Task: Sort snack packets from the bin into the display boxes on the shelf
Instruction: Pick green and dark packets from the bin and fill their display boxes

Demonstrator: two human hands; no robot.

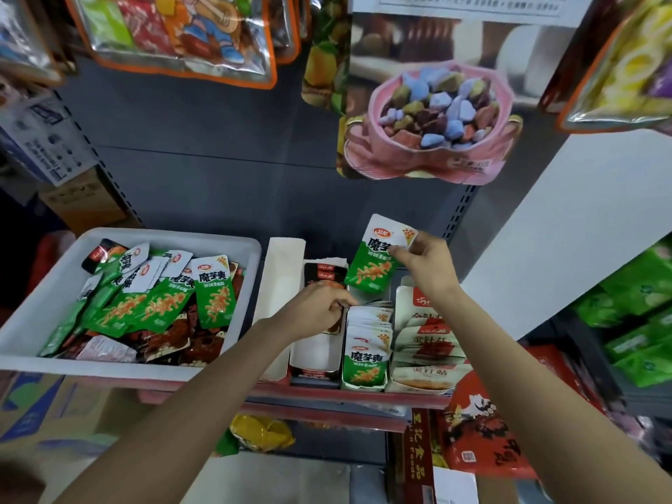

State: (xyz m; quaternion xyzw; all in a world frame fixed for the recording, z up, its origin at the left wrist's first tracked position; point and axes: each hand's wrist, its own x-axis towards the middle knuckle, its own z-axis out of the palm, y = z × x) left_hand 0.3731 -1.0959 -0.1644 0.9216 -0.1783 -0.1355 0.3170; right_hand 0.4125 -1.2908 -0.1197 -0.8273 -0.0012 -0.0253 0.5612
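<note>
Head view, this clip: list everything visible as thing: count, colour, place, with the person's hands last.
White plastic bin: one, white, left on the shelf, heaped with green-and-white and dark red snack packets.
Held green-and-white snack packet: one, above the display boxes.
Green-packet cardboard display box: one, holds a row of upright green-and-white packets.
Dark-packet display box: one, black and white, left of the green box, mostly empty.
Beige-and-red packet display box: one, right of the green box.
Hanging pink candy bag: one, above the shelf.
Red printed carton: one, lower shelf.
Left hand: reaches into the dark-packet box; what it pinches is unclear.
Right hand: pinches the held packet's top corner.
</note>
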